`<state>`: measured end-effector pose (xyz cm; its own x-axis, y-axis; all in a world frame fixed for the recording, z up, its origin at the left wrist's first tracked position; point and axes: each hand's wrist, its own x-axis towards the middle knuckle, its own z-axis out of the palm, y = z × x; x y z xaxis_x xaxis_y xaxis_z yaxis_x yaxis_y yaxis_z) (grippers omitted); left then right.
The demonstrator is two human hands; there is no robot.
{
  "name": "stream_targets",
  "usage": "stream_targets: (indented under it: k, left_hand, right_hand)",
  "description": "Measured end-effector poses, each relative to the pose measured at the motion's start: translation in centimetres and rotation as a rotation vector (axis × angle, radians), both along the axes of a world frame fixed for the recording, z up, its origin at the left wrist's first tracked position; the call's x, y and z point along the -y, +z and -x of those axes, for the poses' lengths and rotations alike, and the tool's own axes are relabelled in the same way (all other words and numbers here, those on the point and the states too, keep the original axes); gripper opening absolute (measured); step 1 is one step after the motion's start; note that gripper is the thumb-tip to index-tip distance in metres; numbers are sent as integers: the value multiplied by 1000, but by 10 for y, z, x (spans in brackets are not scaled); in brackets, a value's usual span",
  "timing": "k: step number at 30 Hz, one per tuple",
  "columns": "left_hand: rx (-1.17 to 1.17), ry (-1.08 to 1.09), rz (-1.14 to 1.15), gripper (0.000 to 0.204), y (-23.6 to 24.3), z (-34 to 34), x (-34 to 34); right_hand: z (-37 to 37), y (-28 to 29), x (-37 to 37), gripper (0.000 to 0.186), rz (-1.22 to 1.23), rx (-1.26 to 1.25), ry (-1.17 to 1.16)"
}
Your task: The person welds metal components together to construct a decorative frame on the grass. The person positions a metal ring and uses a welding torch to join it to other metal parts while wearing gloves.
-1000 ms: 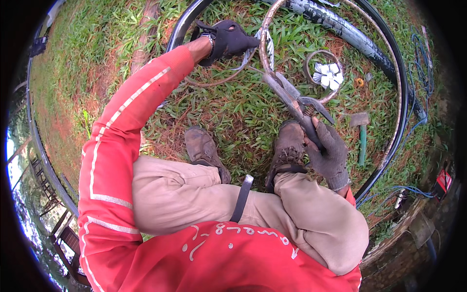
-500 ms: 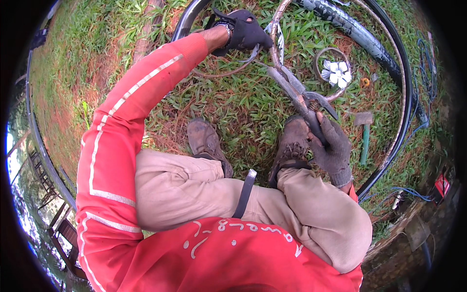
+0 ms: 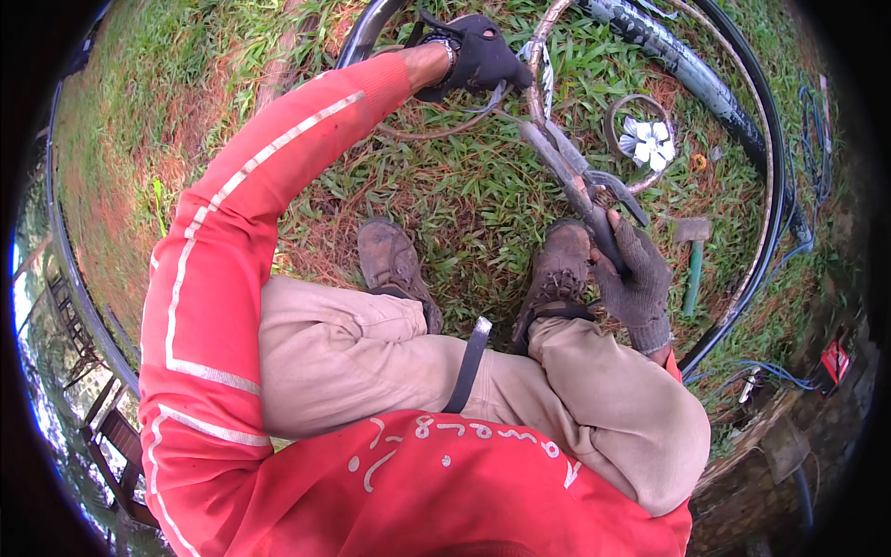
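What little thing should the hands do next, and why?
Maybe the right hand should nudge the grey spring clamp a bit more snugly onto the curved metal bar. It holds the clamp's handle, and the jaws sit right by the bar, though I can't tell if they grip it. The left hand is close by too, perhaps ready to steady it.

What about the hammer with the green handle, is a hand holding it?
No, the green-handled hammer lies on the green grass, apart from the right hand in its grey-brown knitted glove.
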<state>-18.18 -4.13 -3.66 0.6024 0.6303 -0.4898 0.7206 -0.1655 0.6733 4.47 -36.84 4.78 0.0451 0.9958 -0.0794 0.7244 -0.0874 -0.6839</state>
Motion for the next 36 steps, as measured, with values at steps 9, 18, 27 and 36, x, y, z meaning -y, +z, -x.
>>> stream_targets:
  k: [9, 18, 27, 36]
  left_hand:
    - [-84, 1, -135, 49, -1, -1, 0]
    - [-187, -133, -133, 55, -4, -5, -5]
    - [253, -250, -201, 54, -98, 39, -33]
    - [149, -202, -49, 53, -72, 55, -25]
  right_hand:
    - [2, -2, -3, 64, -3, 14, -6]
    - [3, -2, -5, 62, -11, 33, -8]
    - [7, -5, -10, 61, -39, 44, 12]
    - [5, -5, -9, 61, -47, 76, 6]
